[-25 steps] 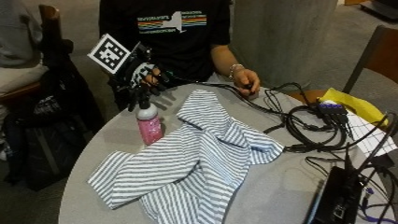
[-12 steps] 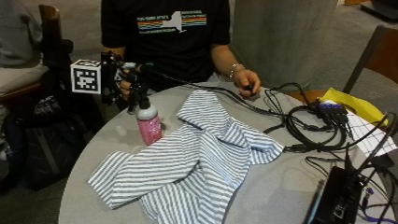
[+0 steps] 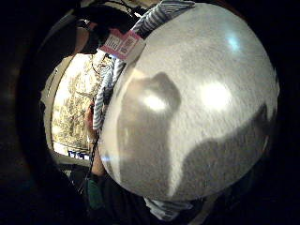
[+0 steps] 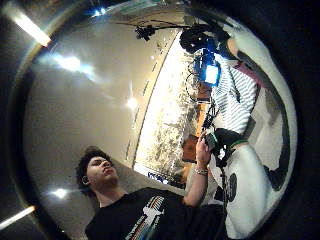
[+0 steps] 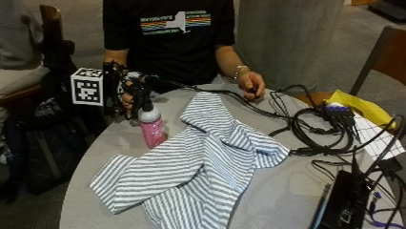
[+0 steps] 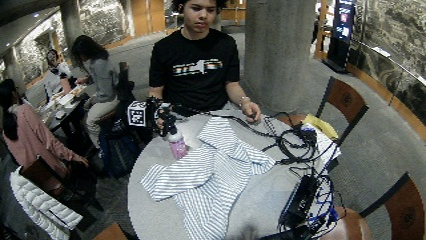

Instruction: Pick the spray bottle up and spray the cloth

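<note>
A pink spray bottle (image 5: 152, 131) with a black spray head stands upright on the round grey table (image 5: 285, 191), at its left side just beside the cloth. My gloved right hand (image 5: 126, 93) is at the spray head from the left, its fingers curled around the head. The blue-and-white striped cloth (image 5: 203, 162) lies crumpled across the middle of the table. In the little finger side palm view the table top (image 3: 211, 93) fills most of the picture, with the cloth (image 3: 105, 89) along its edge. The wide outside view shows the bottle (image 6: 177, 146) standing on the table.
The person's bare left hand (image 5: 250, 85) rests on black cables (image 5: 317, 129) at the table's far side. Yellow and white papers (image 5: 358, 109) and a black device (image 5: 342, 205) lie on the right. A chair (image 5: 380, 57) stands behind.
My right hand has come down from above the bottle to its left side and closed in on the spray head. The bottle and cloth have not moved.
</note>
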The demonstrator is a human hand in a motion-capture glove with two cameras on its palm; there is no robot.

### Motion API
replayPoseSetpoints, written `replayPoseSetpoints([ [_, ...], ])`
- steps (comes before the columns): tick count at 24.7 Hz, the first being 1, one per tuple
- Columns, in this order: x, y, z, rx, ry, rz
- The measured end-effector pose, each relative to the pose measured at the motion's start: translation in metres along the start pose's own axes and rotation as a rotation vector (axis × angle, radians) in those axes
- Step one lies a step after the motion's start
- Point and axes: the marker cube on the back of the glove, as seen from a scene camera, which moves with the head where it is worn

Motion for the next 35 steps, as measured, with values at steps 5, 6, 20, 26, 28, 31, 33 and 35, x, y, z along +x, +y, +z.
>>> replayPoseSetpoints([
  [5, 0.002, -0.024, 0.005, 0.038, 0.009, -0.004],
  [6, 0.003, -0.030, 0.006, 0.054, 0.012, -0.005],
  [20, 0.023, -0.084, 0.015, 0.089, 0.041, 0.044],
  [26, 0.027, -0.092, 0.021, 0.067, 0.045, 0.075],
  [28, 0.028, -0.092, 0.021, 0.070, 0.042, 0.073],
  [31, 0.028, -0.090, 0.020, 0.085, 0.061, 0.057],
  [33, 0.028, -0.088, 0.018, 0.099, 0.082, 0.046],
  [35, 0.028, -0.087, 0.016, 0.118, 0.093, 0.032],
])
